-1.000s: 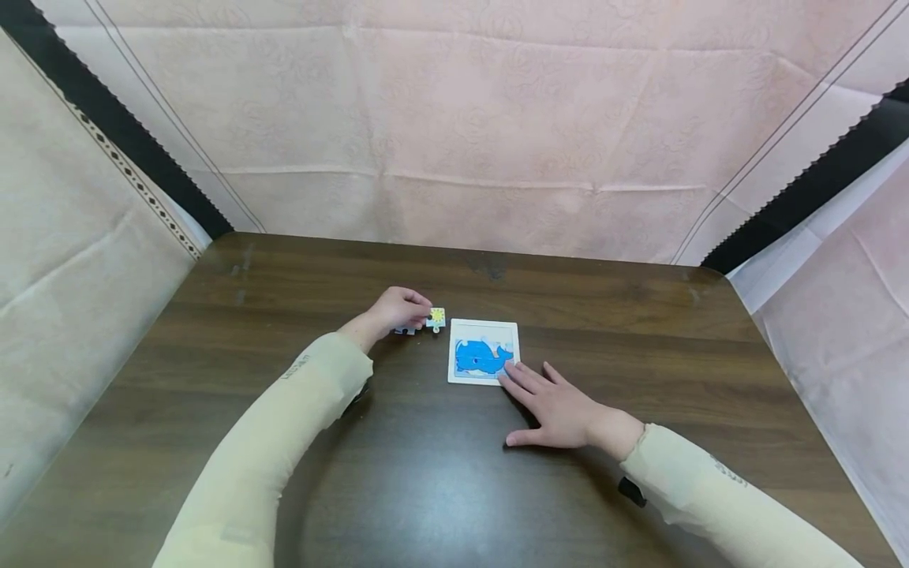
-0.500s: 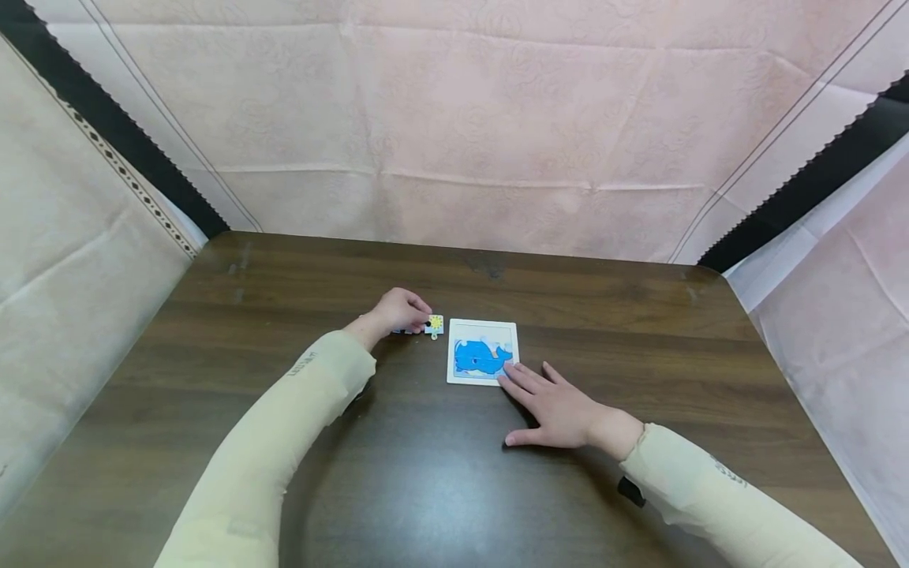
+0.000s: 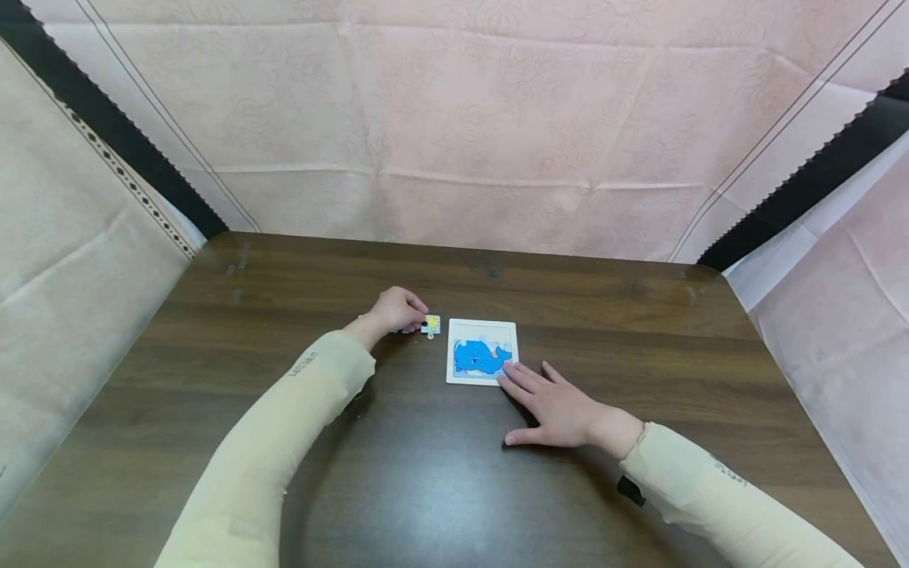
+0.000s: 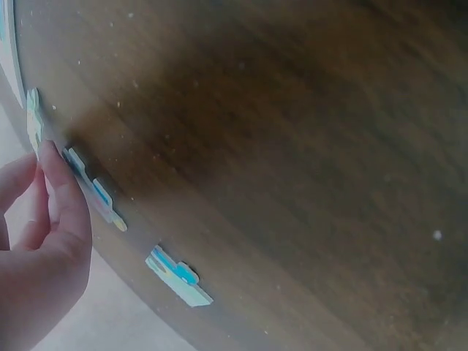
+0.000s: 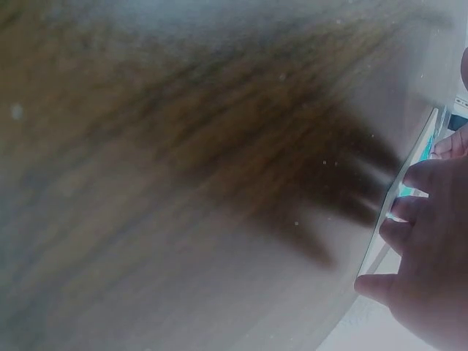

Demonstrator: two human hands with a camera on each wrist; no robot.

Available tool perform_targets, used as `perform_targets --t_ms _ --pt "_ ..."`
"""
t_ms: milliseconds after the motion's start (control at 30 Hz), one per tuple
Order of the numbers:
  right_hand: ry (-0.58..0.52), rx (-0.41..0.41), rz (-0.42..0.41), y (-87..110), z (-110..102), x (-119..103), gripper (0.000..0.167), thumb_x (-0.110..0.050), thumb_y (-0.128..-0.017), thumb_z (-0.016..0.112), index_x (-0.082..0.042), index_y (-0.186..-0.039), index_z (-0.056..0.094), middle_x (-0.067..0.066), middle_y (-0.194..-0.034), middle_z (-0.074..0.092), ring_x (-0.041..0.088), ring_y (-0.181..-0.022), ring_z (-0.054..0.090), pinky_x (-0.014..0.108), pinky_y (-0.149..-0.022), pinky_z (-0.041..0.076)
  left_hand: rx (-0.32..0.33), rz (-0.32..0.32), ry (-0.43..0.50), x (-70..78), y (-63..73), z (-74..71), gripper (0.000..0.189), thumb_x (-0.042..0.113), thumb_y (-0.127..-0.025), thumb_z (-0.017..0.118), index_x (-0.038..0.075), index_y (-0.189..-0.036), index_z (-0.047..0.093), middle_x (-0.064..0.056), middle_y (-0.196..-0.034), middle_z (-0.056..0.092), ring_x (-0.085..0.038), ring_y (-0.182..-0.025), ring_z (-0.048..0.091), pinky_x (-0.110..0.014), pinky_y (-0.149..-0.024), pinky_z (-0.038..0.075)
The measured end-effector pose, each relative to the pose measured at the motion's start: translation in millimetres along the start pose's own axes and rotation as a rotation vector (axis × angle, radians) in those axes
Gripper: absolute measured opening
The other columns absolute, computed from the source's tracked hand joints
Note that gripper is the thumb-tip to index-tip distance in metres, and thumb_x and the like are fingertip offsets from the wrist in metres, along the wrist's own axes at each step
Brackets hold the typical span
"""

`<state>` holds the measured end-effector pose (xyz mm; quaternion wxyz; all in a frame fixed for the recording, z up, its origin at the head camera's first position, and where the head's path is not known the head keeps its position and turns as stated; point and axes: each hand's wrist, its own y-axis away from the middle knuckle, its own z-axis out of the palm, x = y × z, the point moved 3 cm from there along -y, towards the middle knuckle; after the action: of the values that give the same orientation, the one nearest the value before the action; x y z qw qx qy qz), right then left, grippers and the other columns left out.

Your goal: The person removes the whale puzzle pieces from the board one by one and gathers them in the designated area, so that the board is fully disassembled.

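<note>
A jigsaw piece with a yellow sun on it [image 3: 432, 323] is pinched between the thumb and fingers of my left hand [image 3: 394, 310], just left of the puzzle board. In the left wrist view the same jigsaw piece [image 4: 34, 121] is seen nearly edge-on at the fingertips. My right hand [image 3: 557, 406] lies spread, its fingertips touching the lower right corner of the white-framed puzzle board [image 3: 483, 324], which carries a blue whale picture [image 3: 477, 357]. The right wrist view shows those straight fingers [image 5: 431, 175] at the board's edge [image 5: 371, 248].
Two loose puzzle pieces lie on the table beside my left hand in the left wrist view, one nearer [image 4: 95, 189] and one farther off [image 4: 178, 278]. In the head view my left hand mostly covers them. A brown wooden table [image 3: 440, 489] meets a pale cloth backdrop [image 3: 483, 142].
The sun piece has dropped slightly toward me and then shifted a little left with my left hand. My right hand and the board stay in place.
</note>
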<state>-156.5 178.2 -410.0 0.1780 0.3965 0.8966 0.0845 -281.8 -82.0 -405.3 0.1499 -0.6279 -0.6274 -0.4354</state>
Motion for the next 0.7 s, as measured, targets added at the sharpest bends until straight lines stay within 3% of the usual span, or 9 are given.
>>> perform_targets --t_ms 267,367,533,700 --pt "0.003 0.003 0.004 0.6 0 1 0.084 -0.063 -0.085 0.05 -0.012 -0.148 0.026 0.009 -0.156 0.019 0.026 -0.145 0.016 0.06 -0.114 0.011 0.032 0.032 -0.009 6.6 5.3 -4.5 0.026 0.02 -0.094 0.054 0.003 -0.111 0.064 -0.015 -0.11 0.063 -0.023 -0.092 0.061 -0.032 -0.084 0.053" --pt "0.005 0.0 0.012 1.1 1 2 0.085 -0.064 -0.085 0.05 -0.014 -0.148 0.025 0.008 -0.157 0.018 0.025 -0.145 0.016 0.059 -0.114 0.01 -0.009 0.041 0.033 9.3 4.8 -1.4 0.028 0.021 -0.094 0.054 0.003 -0.114 0.062 -0.015 -0.116 0.061 -0.024 -0.1 0.062 -0.034 -0.088 0.052" --pt "0.004 -0.007 0.018 0.8 1 2 0.085 -0.064 -0.085 0.05 -0.014 -0.149 0.025 0.007 -0.157 0.017 0.024 -0.145 0.015 0.059 -0.115 0.01 -0.097 0.066 0.091 13.3 4.7 9.2 0.028 0.02 -0.095 0.054 0.003 -0.115 0.062 -0.015 -0.114 0.062 -0.023 -0.099 0.062 -0.033 -0.089 0.052" --pt "0.003 -0.013 0.016 0.6 0 1 0.085 -0.064 -0.085 0.05 -0.014 -0.149 0.025 0.008 -0.157 0.017 0.024 -0.145 0.015 0.059 -0.114 0.01 -0.168 0.072 0.072 16.1 6.1 21.6 0.028 0.022 -0.095 0.054 0.005 -0.115 0.063 -0.012 -0.11 0.063 -0.02 -0.093 0.06 -0.028 -0.081 0.054"
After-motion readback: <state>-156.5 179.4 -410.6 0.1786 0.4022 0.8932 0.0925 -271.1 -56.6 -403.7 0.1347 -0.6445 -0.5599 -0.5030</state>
